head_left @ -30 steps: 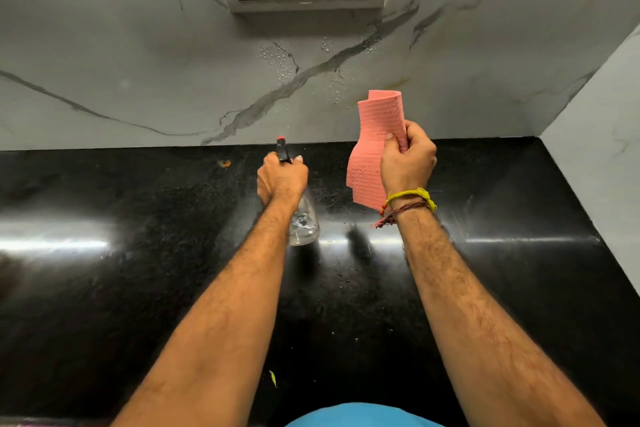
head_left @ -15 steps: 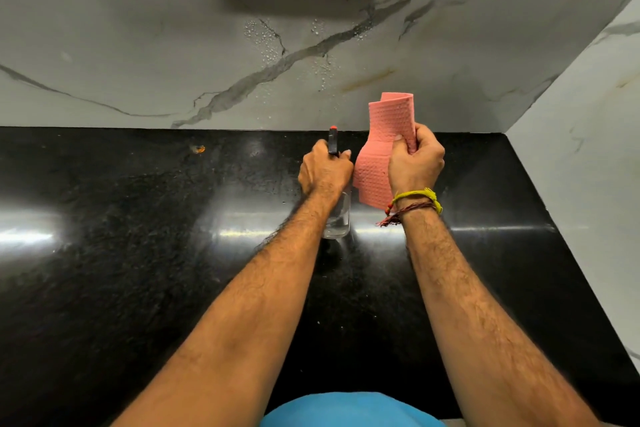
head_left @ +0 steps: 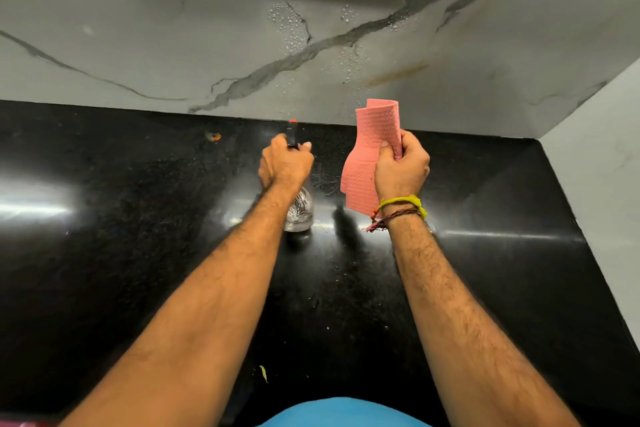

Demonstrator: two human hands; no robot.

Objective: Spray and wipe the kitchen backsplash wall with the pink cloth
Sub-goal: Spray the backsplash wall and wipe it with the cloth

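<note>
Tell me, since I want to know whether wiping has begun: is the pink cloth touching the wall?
No: the right hand holds the pink cloth upright, short of the backsplash wall.

From my feed I see two bare, hairy forearms with no sleeves on them. The left hand (head_left: pixel 285 163) wears nothing at all. At the wrist below the right hand (head_left: pixel 401 170) sits a frayed yellow-green thread band (head_left: pixel 401 202), and just beside it a thinner dark red cord (head_left: pixel 391 218) with loose tassel ends. A bright blue garment (head_left: pixel 341 413) shows at the bottom edge.
</note>
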